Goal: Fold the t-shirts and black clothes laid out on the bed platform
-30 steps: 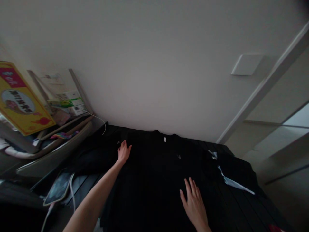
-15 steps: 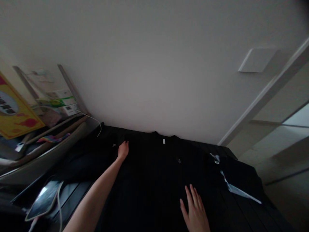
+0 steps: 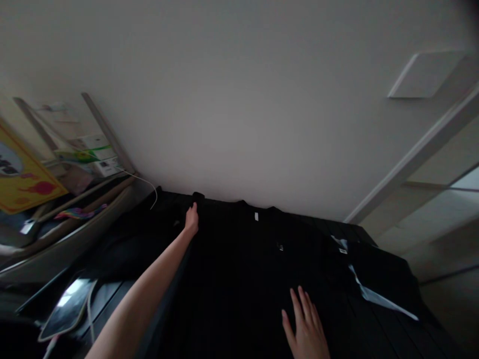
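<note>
A black garment (image 3: 247, 269) lies spread over a dark table, its neck with a small white label (image 3: 256, 216) toward the wall. My left hand (image 3: 191, 219) reaches far forward to the garment's left shoulder and pinches the cloth, a fold of which rises above the fingers. My right hand (image 3: 305, 326) lies flat on the lower middle of the garment with its fingers stretched out and apart.
A phone (image 3: 65, 311) with a white cable lies at the left table edge. Boxes and a yellow package (image 3: 18, 172) fill a rack on the left. A white strip (image 3: 377, 296) lies on dark cloth at the right. A pale wall stands close behind.
My left hand has gone from lying open on the shoulder to pinching the cloth and lifting it toward the wall. My right hand stayed flat on the garment. The view shifted slightly.
</note>
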{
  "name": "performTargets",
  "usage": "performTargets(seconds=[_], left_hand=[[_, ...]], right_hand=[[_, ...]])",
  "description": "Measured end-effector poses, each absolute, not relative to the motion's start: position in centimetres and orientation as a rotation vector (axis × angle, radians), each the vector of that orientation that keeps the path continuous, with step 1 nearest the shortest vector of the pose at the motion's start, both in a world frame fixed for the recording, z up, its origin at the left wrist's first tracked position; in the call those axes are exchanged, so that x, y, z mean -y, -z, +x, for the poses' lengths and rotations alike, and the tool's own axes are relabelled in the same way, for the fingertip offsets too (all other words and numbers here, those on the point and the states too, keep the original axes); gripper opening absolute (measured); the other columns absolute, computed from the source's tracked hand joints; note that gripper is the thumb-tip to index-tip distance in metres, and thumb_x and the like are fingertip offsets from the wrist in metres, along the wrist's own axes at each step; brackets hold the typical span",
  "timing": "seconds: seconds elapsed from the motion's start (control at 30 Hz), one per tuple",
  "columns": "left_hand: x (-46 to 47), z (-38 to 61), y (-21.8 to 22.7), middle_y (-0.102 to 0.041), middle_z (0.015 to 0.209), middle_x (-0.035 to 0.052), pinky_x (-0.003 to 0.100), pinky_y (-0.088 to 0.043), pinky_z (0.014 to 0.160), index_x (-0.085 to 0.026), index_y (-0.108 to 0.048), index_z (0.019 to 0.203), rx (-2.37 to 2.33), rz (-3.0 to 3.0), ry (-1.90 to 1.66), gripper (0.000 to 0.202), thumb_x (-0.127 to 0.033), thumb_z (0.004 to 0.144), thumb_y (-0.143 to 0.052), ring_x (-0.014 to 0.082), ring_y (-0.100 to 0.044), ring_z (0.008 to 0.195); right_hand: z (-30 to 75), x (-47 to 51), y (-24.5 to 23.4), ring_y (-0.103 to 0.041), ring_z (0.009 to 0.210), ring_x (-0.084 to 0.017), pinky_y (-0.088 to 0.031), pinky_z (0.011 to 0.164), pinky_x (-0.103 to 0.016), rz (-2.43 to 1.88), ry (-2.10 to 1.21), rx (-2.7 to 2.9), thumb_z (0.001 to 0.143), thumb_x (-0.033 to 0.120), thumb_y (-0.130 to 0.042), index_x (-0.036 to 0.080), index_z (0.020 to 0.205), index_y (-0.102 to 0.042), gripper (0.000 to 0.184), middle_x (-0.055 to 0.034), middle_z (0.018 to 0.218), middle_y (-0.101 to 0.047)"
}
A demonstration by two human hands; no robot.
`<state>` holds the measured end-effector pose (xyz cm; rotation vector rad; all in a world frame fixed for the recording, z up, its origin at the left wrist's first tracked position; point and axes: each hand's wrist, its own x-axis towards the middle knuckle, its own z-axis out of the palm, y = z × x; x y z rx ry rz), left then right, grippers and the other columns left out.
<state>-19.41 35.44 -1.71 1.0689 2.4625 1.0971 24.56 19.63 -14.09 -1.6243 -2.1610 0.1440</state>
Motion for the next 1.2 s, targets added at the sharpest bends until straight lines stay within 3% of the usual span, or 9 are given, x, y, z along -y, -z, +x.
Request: performTargets(seconds=[0.13,0.27,0.37,0.47,0.57,0.73,0.9,1.03,1.2], left_hand=[[-37.0,-13.5,1.4,-0.052,0.138,0.0151,0.037,-0.041,0.103,-0.009,-0.042,0.139,-2.246,1.400,-1.034,0.057,-0.043,0.101,-0.017,0.0252,-0.047,0.127],[-36.8,-6.2,3.2,-0.052,0.140,0.0027,0.035,-0.033,0.110,-0.024,-0.038,0.143,-1.954,1.781,-0.851,0.051,-0.044,0.101,-0.017,0.0183,-0.046,0.129],[-36.1,-2.3,5.6,-0.050,0.142,-0.0017,0.044,-0.024,0.114,-0.034,-0.035,0.144,-1.833,1.959,-0.642,0.046,-0.040,0.100,-0.025,0.0188,-0.036,0.137],[-35.4,-0.3,7.6,-0.042,0.148,0.0003,0.053,-0.013,0.116,-0.033,-0.040,0.141,-1.830,2.066,-0.481,0.045,-0.036,0.096,-0.033,0.0246,-0.023,0.142],[-34.9,0.3,8.4,-0.036,0.151,0.0027,0.055,-0.008,0.116,-0.030,-0.037,0.143,-1.888,2.128,-0.415,0.049,-0.036,0.095,-0.035,0.0268,-0.020,0.143],[-31.8,-0.1,8.4,-0.030,0.153,0.0106,0.055,-0.011,0.116,-0.019,-0.032,0.146,-2.104,2.123,-0.395,0.057,-0.034,0.092,-0.039,0.0301,-0.018,0.143],[-25.7,-2.2,7.9,-0.042,0.146,0.0119,0.050,-0.029,0.109,-0.019,-0.043,0.140,-2.369,2.110,-0.291,0.049,-0.026,0.092,-0.035,0.0301,-0.037,0.135],[-20.8,-3.9,6.5,-0.061,0.121,0.0140,0.041,-0.045,0.090,-0.017,-0.056,0.124,-2.498,2.094,-0.098,0.041,-0.012,0.088,-0.036,0.0273,-0.057,0.110],[-14.8,-4.5,5.0,-0.064,0.102,0.0110,0.035,-0.047,0.076,-0.017,-0.061,0.111,-2.573,1.954,0.102,0.035,-0.006,0.086,-0.038,0.0235,-0.062,0.091]], right_hand=[[24.4,-19.6,13.8,-0.035,0.136,-0.034,-0.038,0.106,-0.055,-1.591,-0.134,2.161,0.090,0.058,-0.032,0.017,0.142,-0.038,0.067,-0.0133,0.152,-0.031],[24.4,-19.6,13.6,-0.033,0.136,-0.035,-0.037,0.106,-0.055,-1.589,-0.104,2.177,0.090,0.057,-0.033,0.014,0.142,-0.038,0.067,-0.0149,0.152,-0.030],[24.4,-19.6,13.7,-0.032,0.137,-0.034,-0.037,0.106,-0.054,-1.587,-0.096,2.186,0.090,0.056,-0.034,0.014,0.141,-0.039,0.067,-0.0151,0.152,-0.032],[24.5,-19.6,13.9,-0.032,0.137,-0.034,-0.037,0.106,-0.053,-1.595,-0.108,2.189,0.090,0.055,-0.036,0.014,0.142,-0.038,0.065,-0.0142,0.152,-0.031],[24.4,-19.7,13.8,-0.032,0.137,-0.034,-0.036,0.107,-0.053,-1.617,-0.128,2.168,0.090,0.055,-0.037,0.016,0.141,-0.039,0.065,-0.0130,0.152,-0.031],[24.2,-19.6,12.9,-0.032,0.137,-0.032,-0.036,0.107,-0.051,-1.614,-0.151,2.150,0.091,0.053,-0.036,0.016,0.141,-0.039,0.063,-0.0131,0.152,-0.032],[24.3,-19.3,12.2,-0.031,0.138,-0.032,-0.035,0.108,-0.050,-1.593,-0.128,2.178,0.092,0.052,-0.038,0.014,0.142,-0.038,0.063,-0.0151,0.152,-0.032],[24.4,-19.2,12.4,-0.030,0.138,-0.033,-0.034,0.108,-0.051,-1.606,-0.127,2.181,0.092,0.053,-0.037,0.013,0.141,-0.040,0.063,-0.0159,0.151,-0.032],[24.5,-19.2,12.7,-0.030,0.138,-0.032,-0.033,0.109,-0.050,-1.619,-0.104,2.215,0.092,0.053,-0.034,0.012,0.141,-0.040,0.065,-0.0166,0.151,-0.033]])
